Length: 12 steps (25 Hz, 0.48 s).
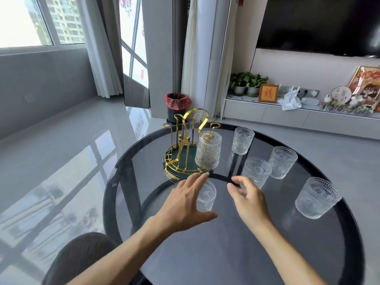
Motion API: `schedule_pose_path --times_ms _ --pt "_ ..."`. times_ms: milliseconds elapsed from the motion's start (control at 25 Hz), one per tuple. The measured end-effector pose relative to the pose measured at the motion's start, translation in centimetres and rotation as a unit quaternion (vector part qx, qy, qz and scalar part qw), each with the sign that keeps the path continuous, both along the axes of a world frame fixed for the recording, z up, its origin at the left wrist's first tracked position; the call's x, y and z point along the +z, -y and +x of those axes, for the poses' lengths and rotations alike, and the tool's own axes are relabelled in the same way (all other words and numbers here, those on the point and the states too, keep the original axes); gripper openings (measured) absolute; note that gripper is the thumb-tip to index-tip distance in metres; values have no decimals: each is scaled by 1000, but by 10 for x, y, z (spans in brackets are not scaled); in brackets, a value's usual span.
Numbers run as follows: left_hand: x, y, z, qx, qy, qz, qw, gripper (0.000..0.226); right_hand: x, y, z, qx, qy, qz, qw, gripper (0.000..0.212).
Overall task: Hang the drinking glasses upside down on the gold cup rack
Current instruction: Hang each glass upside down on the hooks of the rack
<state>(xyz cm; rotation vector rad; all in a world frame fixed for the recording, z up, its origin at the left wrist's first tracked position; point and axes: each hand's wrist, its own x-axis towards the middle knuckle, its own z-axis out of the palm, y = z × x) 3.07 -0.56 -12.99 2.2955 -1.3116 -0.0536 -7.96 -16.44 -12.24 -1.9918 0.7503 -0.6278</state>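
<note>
Living room, grey glossy floor, big windows left, dark TV and low white shelf with plants right, red-lined bin behind the round smoked-glass table (205, 254), dark rim. Gold cup rack (186, 145) stands on a green round base at the table's far-left side; one hung glass (208, 152) is already mouth-down on its nearest peg. Five ribbed glasses are upright on the table: near glass (206, 196) just behind the left hand (186, 202), its axis vertical, mouth up; centre glass (256, 172) just beyond the right hand (247, 199); far glass (242, 140), right-back glass (282, 162) and right-front glass (316, 197) spread toward the right rim. Left hand fingers spread open, holding nothing, thumb out to the right, palm partly covering the near glass; contact cannot be told. Right hand fingers loosely curled, empty, tips pointing left. Judgement: left hand is nearest a glass, likely next grasp; it needs inverting, then a short carry up and away to a free peg; rack pegs behind the hung glass are open
</note>
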Motion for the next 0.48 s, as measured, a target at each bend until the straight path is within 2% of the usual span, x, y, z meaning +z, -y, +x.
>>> schedule_pose_path --times_ms 120,200,280,360,400,480 --pt "2 0 -1 7 -7 -84 996 89 2 -11 -12 10 -2 112 994 5" --pt "10 -6 -5 -26 -63 -183 981 77 9 -20 -16 19 7 232 973 14" --pt "24 -5 -5 -55 -108 -273 954 75 19 -26 -15 56 21 406 912 34" --pt "45 3 -4 -78 -123 -312 939 76 31 -28 -12 125 72 551 822 46" --pt "56 7 -3 -92 -125 -317 936 76 38 -26 -10 147 105 582 793 50" --pt "75 15 2 -120 -111 -302 939 77 53 -21 -2 138 171 601 769 57"
